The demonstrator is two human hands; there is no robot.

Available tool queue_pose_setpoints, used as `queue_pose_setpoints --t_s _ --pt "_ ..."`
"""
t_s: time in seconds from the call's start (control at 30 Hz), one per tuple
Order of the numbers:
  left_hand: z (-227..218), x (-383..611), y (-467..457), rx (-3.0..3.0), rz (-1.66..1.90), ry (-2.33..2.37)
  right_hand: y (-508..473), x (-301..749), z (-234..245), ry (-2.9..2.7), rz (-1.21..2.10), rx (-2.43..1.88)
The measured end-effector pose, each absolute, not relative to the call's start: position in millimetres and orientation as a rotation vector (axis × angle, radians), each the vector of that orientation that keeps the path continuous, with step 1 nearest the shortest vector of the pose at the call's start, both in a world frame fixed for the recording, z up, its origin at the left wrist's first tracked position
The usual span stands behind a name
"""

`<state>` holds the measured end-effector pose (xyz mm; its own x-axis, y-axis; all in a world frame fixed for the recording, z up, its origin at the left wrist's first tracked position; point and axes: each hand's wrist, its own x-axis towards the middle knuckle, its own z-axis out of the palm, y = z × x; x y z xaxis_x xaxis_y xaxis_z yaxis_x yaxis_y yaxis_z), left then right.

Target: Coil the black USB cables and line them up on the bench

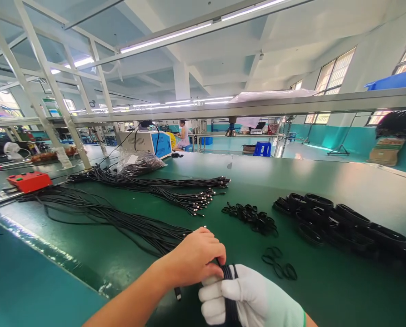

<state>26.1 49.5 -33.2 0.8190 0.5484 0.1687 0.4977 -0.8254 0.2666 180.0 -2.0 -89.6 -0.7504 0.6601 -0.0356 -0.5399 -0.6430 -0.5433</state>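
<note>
My bare left hand [197, 254] is closed, thumb and fingers pinching the black cable at the top of a coil. My right hand [247, 293], in a white glove, grips that coiled black cable [230, 299] with its fingers wrapped round it. A cable end with a metal plug [178, 294] hangs below my left wrist. Just beyond my left hand lies a long bundle of straight black cables [121, 218]. Another bundle [175, 190] with pale plug tips lies farther back. Small black loops [252, 218] are heaped beyond my hands, and a few loose loops [279, 263] lie nearer.
Several coiled black cables [342, 222] are piled on the right of the green table [257, 172]. A red box with buttons [30, 181] stands at the left edge. Toward the back are a plastic bag [139, 162] and a blue-and-white machine [151, 143]. Another person [182, 136] sits far off.
</note>
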Motion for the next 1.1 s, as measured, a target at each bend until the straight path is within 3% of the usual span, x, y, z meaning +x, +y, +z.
queue_pose_setpoints --t_s 0.13,0.23,0.37,0.63,0.8,1.1 --pt "-22 27 51 2.898 0.361 0.687 -3 185 -99 -0.62 2.412 -0.318" --pt "-18 27 56 2.454 0.266 0.77 -5 191 -103 -0.589 2.454 -0.281" --pt "-41 28 57 1.736 0.346 0.812 -5 195 -103 -0.489 2.49 -0.265" --pt "-83 29 24 1.489 0.623 0.773 -2 198 -106 -0.848 2.367 -0.365" --pt "-92 33 13 1.526 0.788 0.875 -4 198 -96 -1.06 2.257 -0.489" --pt "-112 47 -7 2.003 1.454 0.809 5 220 -76 -1.606 2.174 -0.635"
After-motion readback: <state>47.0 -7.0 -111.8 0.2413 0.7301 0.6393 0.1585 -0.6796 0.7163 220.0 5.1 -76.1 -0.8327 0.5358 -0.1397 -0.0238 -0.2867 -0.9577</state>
